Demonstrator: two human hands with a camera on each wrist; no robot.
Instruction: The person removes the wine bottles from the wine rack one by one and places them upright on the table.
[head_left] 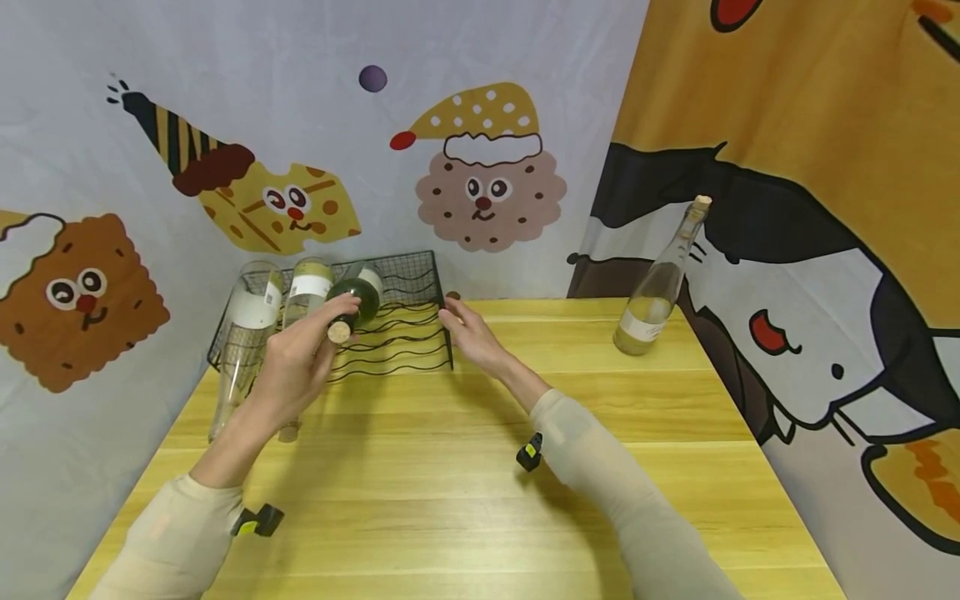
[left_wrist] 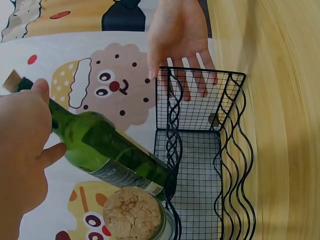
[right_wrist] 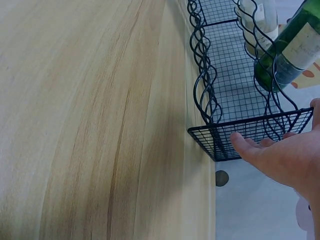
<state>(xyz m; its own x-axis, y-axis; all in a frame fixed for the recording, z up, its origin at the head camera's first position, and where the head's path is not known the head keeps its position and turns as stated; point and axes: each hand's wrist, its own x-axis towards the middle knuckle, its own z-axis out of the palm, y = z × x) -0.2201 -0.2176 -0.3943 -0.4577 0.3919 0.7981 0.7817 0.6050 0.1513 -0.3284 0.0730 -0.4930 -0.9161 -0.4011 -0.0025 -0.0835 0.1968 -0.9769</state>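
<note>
My left hand (head_left: 288,367) grips a green glass bottle (left_wrist: 107,145) by its neck, just below the cork. The bottle tilts, cork end toward me, its base down among the wavy wires of a black wire rack (left_wrist: 190,150). Against the mesh end panel of that rack, on the right side, rests my right hand (head_left: 476,337) with its fingers extended. Two corked clear bottles, one taller (head_left: 243,333) and one beside it (head_left: 303,292), lean in the rack's left part, partly hidden by my left hand and forearm.
A corked clear bottle (head_left: 648,304) with pale liquid and a white label stands at the table's back right. The wooden table (head_left: 450,483) ends at a printed cloth (head_left: 315,75) behind the rack and another cloth (head_left: 825,292) on the right.
</note>
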